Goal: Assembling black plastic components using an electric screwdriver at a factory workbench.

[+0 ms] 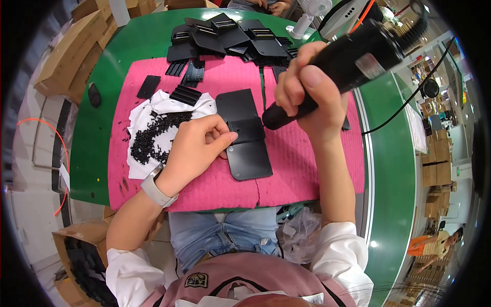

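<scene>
A black plastic panel [249,160] with a raised band across its middle lies on the pink foam mat [307,174]. My left hand [199,140], with a pale watch on the wrist, is closed at the panel's left edge, thumb and forefinger together. In my right hand [314,94] is a black electric screwdriver [353,56], gripped round its body and tilted. Its tip comes down at the right side of the panel's middle band; whether it touches cannot be made out. Beside my left hand, many small black screws [148,143] lie on a white cloth [135,169].
Black panels [209,38] are piled at the table's far side. Smaller black ribbed pieces [185,95] lie nearer. A small white fan [307,18] stands at the back, near another person's hands [276,7]. The screwdriver's cable [394,122] hangs at right. Cardboard boxes [66,61] stand at left.
</scene>
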Motion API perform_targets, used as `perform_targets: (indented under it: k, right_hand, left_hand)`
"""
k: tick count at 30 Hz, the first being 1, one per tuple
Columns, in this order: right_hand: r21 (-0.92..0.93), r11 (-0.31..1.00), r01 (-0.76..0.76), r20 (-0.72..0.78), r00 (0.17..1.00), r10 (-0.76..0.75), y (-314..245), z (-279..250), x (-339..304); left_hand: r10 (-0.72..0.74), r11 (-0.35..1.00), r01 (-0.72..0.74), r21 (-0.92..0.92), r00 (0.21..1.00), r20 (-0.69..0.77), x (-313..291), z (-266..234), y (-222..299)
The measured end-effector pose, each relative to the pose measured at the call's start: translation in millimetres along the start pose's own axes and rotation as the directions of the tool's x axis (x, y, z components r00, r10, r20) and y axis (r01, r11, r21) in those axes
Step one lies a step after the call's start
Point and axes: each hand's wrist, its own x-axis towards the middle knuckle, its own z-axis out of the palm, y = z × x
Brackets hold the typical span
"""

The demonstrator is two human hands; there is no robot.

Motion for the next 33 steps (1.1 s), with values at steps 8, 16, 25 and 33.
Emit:
perform_targets:
  k: [8,16,25,33]
  right_hand:
    - [0.007,1.000,-0.010,0.069,0.998,0.010,3.7,4.6,6.8]
    - [0.045,0.999,-0.018,0.044,0.999,0.016,3.9,5.2,6.2]
    - [0.107,0.993,0.041,-0.004,0.999,-0.041,-3.5,6.8,-11.6]
    - [0.603,0.767,0.220,-0.058,0.971,-0.232,-2.2,-10.2,-18.7]
  left_hand:
    - [-0.112,0.984,0.120,-0.133,0.992,0.063,1.2,-1.5,-0.6]
    - [-0.086,0.992,0.090,-0.085,0.995,0.043,0.6,-0.3,1.0]
    - [0.057,0.998,-0.056,0.041,0.998,-0.027,-4.9,2.6,5.9]
    - [0.082,0.917,-0.031,-0.397,0.990,0.113,-7.8,3.6,12.0]
